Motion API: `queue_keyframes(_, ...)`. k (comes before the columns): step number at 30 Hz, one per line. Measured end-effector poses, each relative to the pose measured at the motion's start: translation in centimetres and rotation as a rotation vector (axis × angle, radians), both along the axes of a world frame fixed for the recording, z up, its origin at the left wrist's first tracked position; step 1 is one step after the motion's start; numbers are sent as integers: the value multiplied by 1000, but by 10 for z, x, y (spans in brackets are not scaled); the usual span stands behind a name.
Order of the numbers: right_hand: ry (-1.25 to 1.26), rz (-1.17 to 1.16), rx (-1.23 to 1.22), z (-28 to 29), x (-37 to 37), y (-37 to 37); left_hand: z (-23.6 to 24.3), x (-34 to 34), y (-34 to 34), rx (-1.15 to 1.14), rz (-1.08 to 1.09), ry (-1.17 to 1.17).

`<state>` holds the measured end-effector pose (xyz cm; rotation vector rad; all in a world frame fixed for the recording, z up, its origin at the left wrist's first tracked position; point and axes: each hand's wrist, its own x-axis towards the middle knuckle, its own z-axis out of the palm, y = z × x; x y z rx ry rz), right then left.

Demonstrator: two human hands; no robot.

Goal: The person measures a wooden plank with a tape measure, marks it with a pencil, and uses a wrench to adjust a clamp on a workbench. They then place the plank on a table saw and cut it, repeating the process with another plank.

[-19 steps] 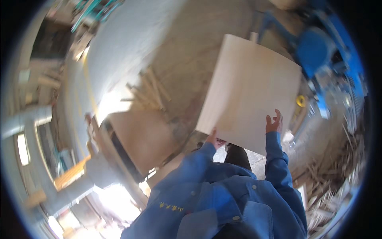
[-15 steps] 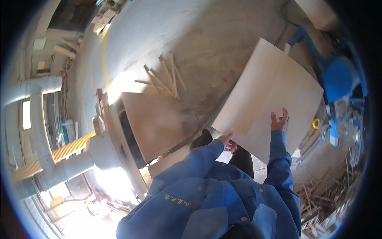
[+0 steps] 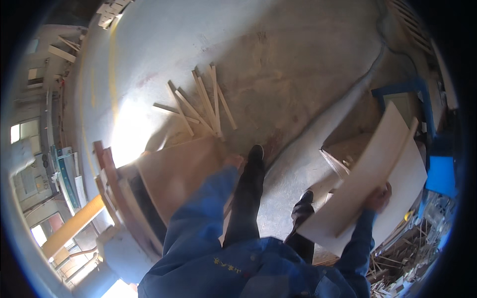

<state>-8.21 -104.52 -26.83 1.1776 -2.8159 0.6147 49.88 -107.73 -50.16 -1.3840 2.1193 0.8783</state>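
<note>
My right hand (image 3: 378, 197) is closed at the long narrow wooden strip (image 3: 397, 156), which lies along a thin pale wood panel (image 3: 360, 181). The panel leans at my right, slightly bowed, with more of its pale surface beyond the strip. My left hand (image 3: 233, 161), smeared by motion, is by the right edge of a brown board (image 3: 174, 169) on the left; its fingers are not clear.
Several loose wood sticks (image 3: 201, 104) lie on the floor ahead. A dark cable (image 3: 343, 99) crosses the floor. Blue machinery (image 3: 441, 174) stands at the right, above a heap of wood scraps (image 3: 397, 263). An orange ribbed hose (image 3: 74, 223) is at left.
My left hand has left the pale panel's near corner and swung left to the brown board. My right hand has gone from open to closed at the strip. The panel has shifted right and tilted up.
</note>
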Motion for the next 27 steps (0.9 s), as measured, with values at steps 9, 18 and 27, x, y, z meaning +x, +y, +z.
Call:
queue_keyframes(9,124,153,201,27,-43,25,-164,53,-110,155,704,-37)
queue_keyframes(18,179,43,245,42,-43,24,-243,59,-131,160,1137,5)
queue_keyframes(27,135,-3,222,37,-46,19,-235,50,-129,-117,1038,-18)
